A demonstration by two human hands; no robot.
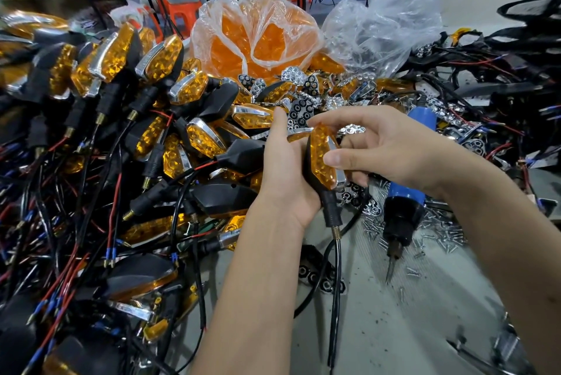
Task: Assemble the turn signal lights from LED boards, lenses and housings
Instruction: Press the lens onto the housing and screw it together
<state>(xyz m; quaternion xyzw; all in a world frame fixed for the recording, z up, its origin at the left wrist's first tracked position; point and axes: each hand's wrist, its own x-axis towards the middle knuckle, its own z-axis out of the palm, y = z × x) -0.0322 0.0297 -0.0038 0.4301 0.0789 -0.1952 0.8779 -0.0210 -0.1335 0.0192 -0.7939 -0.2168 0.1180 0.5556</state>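
2 hands (285, 168), 1 electric screwdriver (406, 192), 2 plastic bags (258, 31).

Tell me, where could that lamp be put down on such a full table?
The bare grey table between the forearms, below the blue screwdriver and beside the loose screws, is free. The left is heaped with finished lamps and wires; parts and bags crowd the back.

No readable text, labels, brand marks or numbers anywhere in view; nothing legible on the electric screwdriver (405, 192), the plastic bags (258, 31) or the turn signal light (322, 159); surfaces too small or blurred to make out any print.
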